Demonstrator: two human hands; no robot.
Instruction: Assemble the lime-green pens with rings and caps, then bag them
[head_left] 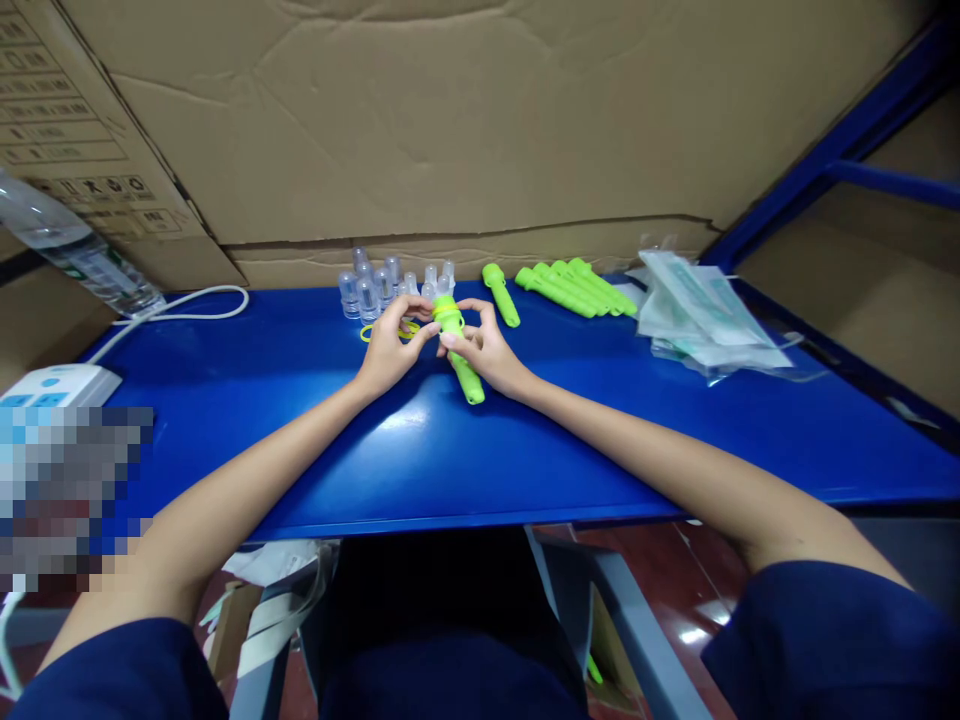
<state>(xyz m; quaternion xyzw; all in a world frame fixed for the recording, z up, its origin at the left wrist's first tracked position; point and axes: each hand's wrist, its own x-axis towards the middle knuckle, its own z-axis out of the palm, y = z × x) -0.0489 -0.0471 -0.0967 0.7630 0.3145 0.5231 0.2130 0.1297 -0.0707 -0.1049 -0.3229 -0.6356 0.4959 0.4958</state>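
Observation:
Both my hands hold a bright green flashlight-shaped tube [468, 378] over the desk, wide head away from me and narrow end toward me. My left hand [391, 345] pinches the head from the left, where a yellow band shows around it. From the right, my right hand [487, 350] closes its fingers and thumb around the upper part of the tube. Loose yellow rings [367, 332] lie beside and partly behind my left hand. Just beyond stand several small clear plastic caps [366, 298], some partly hidden by my fingers.
One green tube [501, 295] lies behind my right hand, with several more in a row [577, 290] farther right. Plastic-wrapped packets [712, 315] are piled at the right. A water bottle [97, 265], white cable and power strip [64, 385] are at left. Cardboard [450, 120] walls the back.

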